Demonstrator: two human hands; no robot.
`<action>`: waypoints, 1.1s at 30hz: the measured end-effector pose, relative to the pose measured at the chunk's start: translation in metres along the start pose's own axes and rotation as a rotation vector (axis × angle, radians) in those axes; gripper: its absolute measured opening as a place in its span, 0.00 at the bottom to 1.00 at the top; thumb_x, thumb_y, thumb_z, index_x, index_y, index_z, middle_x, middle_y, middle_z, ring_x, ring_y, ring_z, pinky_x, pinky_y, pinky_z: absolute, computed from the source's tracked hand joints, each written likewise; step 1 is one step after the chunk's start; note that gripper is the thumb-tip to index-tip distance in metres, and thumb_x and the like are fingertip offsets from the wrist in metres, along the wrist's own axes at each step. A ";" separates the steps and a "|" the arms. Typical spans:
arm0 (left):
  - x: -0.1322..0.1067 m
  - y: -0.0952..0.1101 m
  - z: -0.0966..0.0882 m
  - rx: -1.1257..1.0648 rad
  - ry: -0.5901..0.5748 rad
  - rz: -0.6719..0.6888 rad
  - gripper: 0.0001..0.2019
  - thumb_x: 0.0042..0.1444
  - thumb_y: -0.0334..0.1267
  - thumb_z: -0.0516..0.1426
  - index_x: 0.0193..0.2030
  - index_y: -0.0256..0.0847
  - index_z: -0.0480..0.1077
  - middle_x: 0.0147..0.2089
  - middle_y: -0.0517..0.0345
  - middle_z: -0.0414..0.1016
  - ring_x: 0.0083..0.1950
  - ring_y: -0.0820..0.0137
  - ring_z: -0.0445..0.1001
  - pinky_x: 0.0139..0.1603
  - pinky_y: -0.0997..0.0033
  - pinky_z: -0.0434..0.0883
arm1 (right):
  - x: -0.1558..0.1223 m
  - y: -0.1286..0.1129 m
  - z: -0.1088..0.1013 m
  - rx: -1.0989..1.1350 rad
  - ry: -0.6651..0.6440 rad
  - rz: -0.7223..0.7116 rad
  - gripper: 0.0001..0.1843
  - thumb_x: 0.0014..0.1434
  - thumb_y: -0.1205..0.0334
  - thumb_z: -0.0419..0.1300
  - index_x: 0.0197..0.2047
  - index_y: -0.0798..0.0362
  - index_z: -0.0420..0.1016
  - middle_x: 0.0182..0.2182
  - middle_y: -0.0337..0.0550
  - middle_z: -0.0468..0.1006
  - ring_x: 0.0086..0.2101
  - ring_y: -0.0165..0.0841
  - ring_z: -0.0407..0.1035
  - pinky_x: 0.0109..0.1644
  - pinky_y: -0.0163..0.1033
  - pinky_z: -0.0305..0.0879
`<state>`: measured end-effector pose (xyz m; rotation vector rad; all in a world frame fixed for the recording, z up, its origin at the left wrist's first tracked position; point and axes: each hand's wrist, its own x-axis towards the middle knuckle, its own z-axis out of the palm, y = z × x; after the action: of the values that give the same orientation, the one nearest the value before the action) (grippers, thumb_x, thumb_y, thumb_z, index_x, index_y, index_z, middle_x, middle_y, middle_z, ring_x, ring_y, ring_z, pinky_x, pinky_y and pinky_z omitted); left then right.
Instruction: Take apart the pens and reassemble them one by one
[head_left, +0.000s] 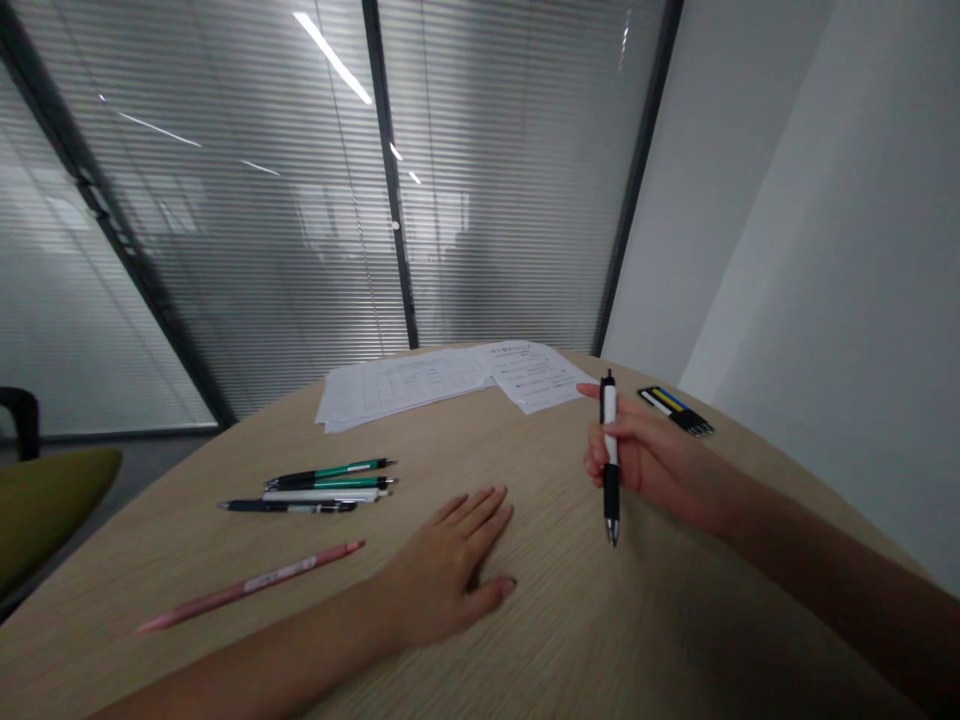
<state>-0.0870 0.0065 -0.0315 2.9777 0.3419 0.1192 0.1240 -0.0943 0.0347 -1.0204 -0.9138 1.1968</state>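
My right hand (649, 460) holds a white and black click pen (610, 440) above the table, its tip pointing down toward me. The thumb and fingers pinch the pen's barrel, and the index finger reaches past it to the left. My left hand (454, 565) lies palm down on the wooden table (555, 620), fingers stretched out, with nothing in it. Left of that hand is a long pink pencil (255, 585). Beyond the pencil, several pens (322, 485) lie side by side: green and black ones, a white one and a dark one.
Printed paper sheets (405, 385) lie at the table's far edge. To their right is a flat black case with blue and yellow stripes (675, 408). A green chair (56, 500) stands at the left. Glass panels with blinds (495, 200) and a white wall (840, 300) rise behind.
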 end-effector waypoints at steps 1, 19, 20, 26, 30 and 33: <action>0.000 0.000 -0.001 0.010 -0.025 0.001 0.29 0.55 0.45 0.49 0.60 0.31 0.48 0.62 0.38 0.46 0.62 0.57 0.47 0.58 0.51 0.50 | 0.002 -0.001 -0.002 0.028 0.011 0.002 0.22 0.51 0.66 0.49 0.51 0.50 0.54 0.19 0.33 0.69 0.22 0.28 0.65 0.29 0.35 0.61; -0.001 0.000 -0.001 0.068 -0.033 -0.012 0.28 0.56 0.47 0.47 0.60 0.32 0.49 0.63 0.39 0.45 0.62 0.58 0.46 0.58 0.52 0.50 | 0.009 -0.010 -0.021 0.331 -0.213 0.092 0.29 0.54 0.39 0.37 0.13 0.52 0.44 0.09 0.29 0.41 0.11 0.22 0.36 0.12 0.29 0.41; -0.001 0.000 -0.001 0.068 -0.030 -0.012 0.28 0.56 0.47 0.47 0.60 0.32 0.49 0.63 0.39 0.45 0.62 0.58 0.46 0.58 0.52 0.50 | 0.008 -0.010 -0.021 0.341 -0.222 0.097 0.29 0.55 0.41 0.37 0.12 0.52 0.43 0.09 0.29 0.41 0.10 0.22 0.36 0.12 0.29 0.41; 0.001 -0.002 0.001 0.056 -0.012 0.005 0.28 0.56 0.46 0.48 0.60 0.31 0.50 0.62 0.38 0.46 0.62 0.57 0.47 0.57 0.51 0.51 | 0.007 -0.009 -0.019 0.357 -0.167 0.068 0.25 0.53 0.47 0.38 0.11 0.51 0.41 0.08 0.29 0.39 0.10 0.23 0.33 0.12 0.30 0.40; 0.001 -0.001 0.000 0.054 0.001 -0.002 0.28 0.56 0.46 0.48 0.60 0.32 0.50 0.62 0.39 0.47 0.62 0.58 0.48 0.58 0.51 0.51 | 0.007 -0.008 -0.019 0.338 -0.122 0.034 0.24 0.53 0.48 0.40 0.11 0.51 0.42 0.08 0.29 0.40 0.10 0.24 0.34 0.11 0.30 0.41; 0.001 -0.001 -0.001 0.049 0.007 0.002 0.28 0.56 0.46 0.48 0.59 0.32 0.51 0.62 0.39 0.47 0.62 0.58 0.48 0.58 0.51 0.51 | 0.008 -0.008 -0.019 0.329 -0.121 0.005 0.25 0.53 0.47 0.41 0.11 0.51 0.43 0.09 0.29 0.40 0.10 0.23 0.35 0.11 0.29 0.42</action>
<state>-0.0865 0.0074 -0.0309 3.0263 0.3483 0.1227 0.1456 -0.0894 0.0370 -0.6927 -0.7751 1.3719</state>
